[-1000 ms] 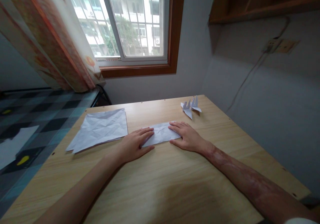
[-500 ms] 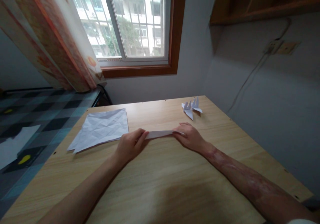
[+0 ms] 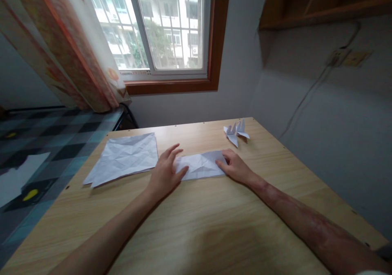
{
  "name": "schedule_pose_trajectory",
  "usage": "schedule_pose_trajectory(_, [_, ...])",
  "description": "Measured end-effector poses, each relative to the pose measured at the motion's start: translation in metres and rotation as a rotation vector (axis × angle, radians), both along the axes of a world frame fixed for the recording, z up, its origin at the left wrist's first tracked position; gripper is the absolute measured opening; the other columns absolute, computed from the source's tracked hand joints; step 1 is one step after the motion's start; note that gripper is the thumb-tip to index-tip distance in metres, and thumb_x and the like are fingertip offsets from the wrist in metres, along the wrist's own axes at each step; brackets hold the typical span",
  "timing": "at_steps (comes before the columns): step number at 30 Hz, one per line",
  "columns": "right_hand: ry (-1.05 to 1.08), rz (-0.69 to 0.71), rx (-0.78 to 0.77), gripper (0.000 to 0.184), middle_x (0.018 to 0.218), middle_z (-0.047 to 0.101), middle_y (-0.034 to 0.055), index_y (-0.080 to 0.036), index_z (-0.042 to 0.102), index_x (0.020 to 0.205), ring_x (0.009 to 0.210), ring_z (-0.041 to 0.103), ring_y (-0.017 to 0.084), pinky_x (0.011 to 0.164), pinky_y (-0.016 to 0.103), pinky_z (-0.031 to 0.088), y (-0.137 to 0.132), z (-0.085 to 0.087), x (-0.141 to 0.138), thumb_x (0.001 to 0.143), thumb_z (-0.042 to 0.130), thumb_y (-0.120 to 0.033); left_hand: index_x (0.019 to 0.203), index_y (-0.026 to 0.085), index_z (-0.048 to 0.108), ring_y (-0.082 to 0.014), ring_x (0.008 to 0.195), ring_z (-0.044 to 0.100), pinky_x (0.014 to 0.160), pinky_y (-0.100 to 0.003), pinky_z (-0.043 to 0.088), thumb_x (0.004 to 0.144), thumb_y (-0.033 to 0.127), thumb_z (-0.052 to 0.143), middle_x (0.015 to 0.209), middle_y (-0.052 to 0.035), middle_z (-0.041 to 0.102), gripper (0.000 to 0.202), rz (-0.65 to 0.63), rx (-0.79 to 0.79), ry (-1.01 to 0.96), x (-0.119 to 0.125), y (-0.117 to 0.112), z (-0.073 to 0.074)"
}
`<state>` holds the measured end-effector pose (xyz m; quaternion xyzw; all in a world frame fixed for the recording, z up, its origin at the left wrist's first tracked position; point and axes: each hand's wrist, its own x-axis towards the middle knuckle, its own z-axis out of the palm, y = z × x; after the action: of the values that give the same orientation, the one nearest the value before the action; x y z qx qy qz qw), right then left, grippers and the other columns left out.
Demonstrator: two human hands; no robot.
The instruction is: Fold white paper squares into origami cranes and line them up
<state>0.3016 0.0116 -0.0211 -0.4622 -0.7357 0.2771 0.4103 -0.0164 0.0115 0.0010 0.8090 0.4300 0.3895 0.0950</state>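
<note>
A folded white paper strip (image 3: pixel 200 165) lies flat on the wooden desk (image 3: pixel 214 226). At the strip's left end rests my left hand (image 3: pixel 165 173), fingers spread and raised a little, thumb on the paper's edge. My right hand (image 3: pixel 234 166) presses the right end, fingers curled against the paper. Both forearms reach in from the bottom of the view.
A creased white sheet (image 3: pixel 124 156) lies on the desk's left side. A small folded paper figure (image 3: pixel 235 132) stands near the far right edge. Behind the desk are a window (image 3: pixel 165 25) and a curtain (image 3: pixel 61 42); a wall closes the right side.
The strip was lifted on edge between both hands half a second ago; it now lies flat again, turned over. My left hand's fingers have spread.
</note>
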Motion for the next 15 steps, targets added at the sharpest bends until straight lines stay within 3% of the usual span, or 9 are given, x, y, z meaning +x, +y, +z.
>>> schedule_pose_trajectory(3, [-0.168,-0.022,0.126,0.011,0.105,0.076,0.0106,-0.019,0.077,0.096,0.105,0.066,0.029,0.099,0.044,0.054,0.0,0.003,0.0,0.099,0.069,-0.026,0.151,0.029,0.062,-0.034,0.153,0.057,0.129,-0.058,0.046,0.108,0.034,0.065,0.166,-0.0116,0.059,0.043,-0.199,0.085,0.229,0.004,-0.008,0.007])
schedule_pose_trajectory(5, [-0.202,-0.012,0.158,0.014,0.112,0.078,0.0134,-0.018,0.078,0.105,0.11,0.067,0.031,0.103,0.048,0.055,0.0,0.004,0.0,0.1,0.067,-0.026,0.158,0.032,0.059,-0.0311,0.151,0.061,0.128,-0.054,0.049,0.111,0.034,0.06,0.166,-0.0091,0.062,0.047,-0.377,0.037,0.354,0.008,-0.013,0.011])
schedule_pose_trajectory(7, [-0.213,0.018,0.178,0.024,0.125,0.079,0.0151,-0.018,0.079,0.119,0.119,0.069,0.032,0.11,0.051,0.055,0.0,0.004,0.0,0.105,0.061,-0.025,0.164,0.034,0.055,-0.0305,0.152,0.061,0.129,-0.054,0.049,0.113,0.036,0.057,0.167,-0.0075,0.061,0.051,-0.474,-0.026,0.434,0.01,-0.016,0.012])
schedule_pose_trajectory(11, [-0.264,0.145,0.247,0.048,0.158,0.068,0.0132,-0.025,0.065,0.156,0.147,0.062,0.03,0.128,0.057,0.046,-0.005,0.005,-0.002,0.112,0.047,-0.021,0.168,0.034,0.051,-0.0312,0.156,0.057,0.132,-0.056,0.045,0.114,0.04,0.056,0.171,-0.0071,0.056,0.054,-0.5,-0.069,0.469,0.01,-0.017,0.012])
schedule_pose_trajectory(15, [-0.413,0.272,0.284,0.062,0.171,0.056,0.0118,-0.026,0.049,0.17,0.16,0.051,0.028,0.134,0.057,0.04,-0.014,0.009,-0.005,0.109,0.048,-0.015,0.167,0.028,0.053,-0.0326,0.155,0.057,0.13,-0.054,0.048,0.113,0.044,0.058,0.171,-0.0109,0.055,0.056,-0.439,-0.071,0.453,0.008,-0.015,0.008])
